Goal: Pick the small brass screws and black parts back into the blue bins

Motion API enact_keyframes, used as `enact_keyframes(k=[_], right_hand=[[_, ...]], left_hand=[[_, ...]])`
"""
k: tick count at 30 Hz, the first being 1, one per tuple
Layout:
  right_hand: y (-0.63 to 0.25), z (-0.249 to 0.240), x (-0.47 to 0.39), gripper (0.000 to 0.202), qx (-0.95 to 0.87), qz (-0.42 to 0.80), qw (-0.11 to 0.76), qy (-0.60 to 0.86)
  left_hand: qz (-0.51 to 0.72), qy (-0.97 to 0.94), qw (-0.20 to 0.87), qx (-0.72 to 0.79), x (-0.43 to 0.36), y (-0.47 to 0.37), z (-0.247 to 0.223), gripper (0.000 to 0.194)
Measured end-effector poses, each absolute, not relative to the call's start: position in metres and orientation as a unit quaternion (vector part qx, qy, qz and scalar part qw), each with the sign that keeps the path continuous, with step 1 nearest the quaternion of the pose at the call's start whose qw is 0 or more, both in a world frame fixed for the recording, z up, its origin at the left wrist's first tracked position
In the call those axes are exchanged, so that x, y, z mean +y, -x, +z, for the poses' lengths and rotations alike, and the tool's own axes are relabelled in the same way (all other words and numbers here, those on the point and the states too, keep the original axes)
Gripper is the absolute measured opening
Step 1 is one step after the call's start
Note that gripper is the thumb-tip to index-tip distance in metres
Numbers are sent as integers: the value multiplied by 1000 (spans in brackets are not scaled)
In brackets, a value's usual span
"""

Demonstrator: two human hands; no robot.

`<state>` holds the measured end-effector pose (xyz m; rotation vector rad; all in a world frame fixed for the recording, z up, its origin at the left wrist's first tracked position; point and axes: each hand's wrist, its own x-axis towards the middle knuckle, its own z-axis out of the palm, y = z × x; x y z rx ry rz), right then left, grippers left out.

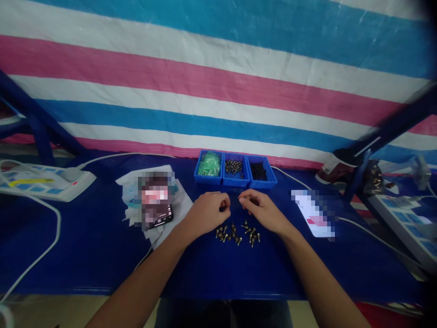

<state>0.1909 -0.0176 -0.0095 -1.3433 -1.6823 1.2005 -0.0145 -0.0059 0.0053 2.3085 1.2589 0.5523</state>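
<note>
My left hand (212,208) is over the table with its fingers curled and the thumb against them; anything inside is too small to tell. Facing it, a short gap away, is my right hand (262,208), its thumb and forefinger pinched together on something I cannot make out. Just below the hands, loose brass-coloured screws (233,234) lie in a scattered group, with a second small cluster of screws (253,235) to the right. Beyond the hands stand three joined blue bins: one with green pieces (209,164), one with metal screws (233,166), one with black screws (258,171).
A lit phone (160,220) rests on white paper (182,200) at left; another bright phone (313,214) lies at right. Power strips (73,191) (403,228) with white cables sit at both sides. A cup (331,168) stands back right, before a striped sheet (218,82).
</note>
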Motion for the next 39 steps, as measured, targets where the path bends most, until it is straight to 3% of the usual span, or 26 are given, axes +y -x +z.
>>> enact_keyframes(k=[6, 15, 24, 27, 28, 31, 32, 35, 39], right_hand=[[-187, -1, -22, 24, -667, 502, 313, 453], [-186, -2, -21, 24, -571, 602, 387, 401], [-187, -1, -22, 34, -548, 615, 384, 418], [-185, -1, -21, 24, -512, 593, 441, 438], [-185, -2, -20, 24, -487, 578, 475, 452], [-187, -6, -15, 62, -430, 525, 534, 505], [-189, -7, -13, 66, -429, 512, 532, 520], [-195, -7, -11, 50, -470, 490, 493, 544], [-199, -4, -13, 35, -521, 472, 460, 543]], left_hand=[[375, -751, 316, 442, -10, 2, 12, 9], [434, -711, 405, 376, -11, -2, 10, 7], [456, -717, 310, 426, -12, -1, 13, 12], [469, -679, 279, 491, -8, 4, 14, 20], [467, -669, 274, 508, -6, 7, 14, 21], [430, -679, 273, 529, 0, 13, 13, 21], [407, -694, 273, 526, 1, 15, 12, 19], [325, -760, 262, 498, 2, 17, 6, 13], [220, -836, 232, 447, -2, 13, -6, 24]])
